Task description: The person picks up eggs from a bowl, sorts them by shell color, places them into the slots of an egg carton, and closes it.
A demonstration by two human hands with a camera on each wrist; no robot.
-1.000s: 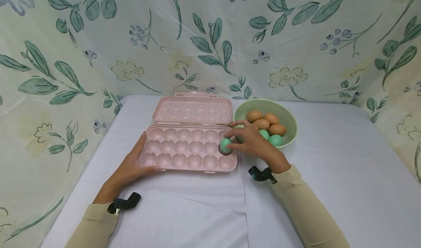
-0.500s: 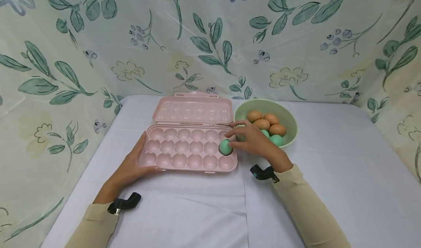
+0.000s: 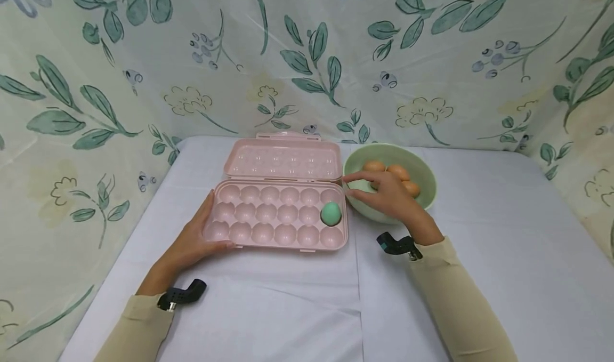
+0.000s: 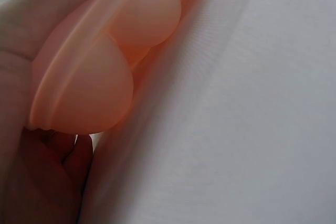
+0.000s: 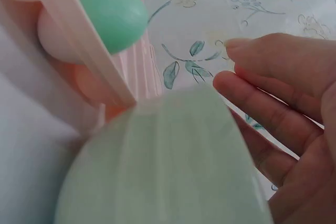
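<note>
A pink plastic egg carton (image 3: 275,240) lies with its lid (image 3: 283,160) tipped back. One green egg (image 3: 331,213) sits in the middle-row cup at its right end. My left hand (image 3: 196,239) holds the carton's left end, thumb along the front edge; in the left wrist view, fingers (image 4: 79,163) reach beneath the cups. My right hand (image 3: 386,194) hovers over the light green bowl (image 3: 429,178) with nothing in its fingers. Brown eggs (image 3: 374,166) show in the bowl, partly covered by that hand. The right wrist view shows the fingers apart, beside the bowl wall (image 5: 168,171).
A white cloth (image 3: 288,308) covers the table. Behind it hangs a floral curtain (image 3: 259,85). The bowl stands right against the carton's right end. A small black camera (image 3: 398,244) is strapped to each wrist.
My right hand has let go of the green egg in its cup and moved right, over the bowl. The left hand stays on the carton. The head view has shifted slightly.
</note>
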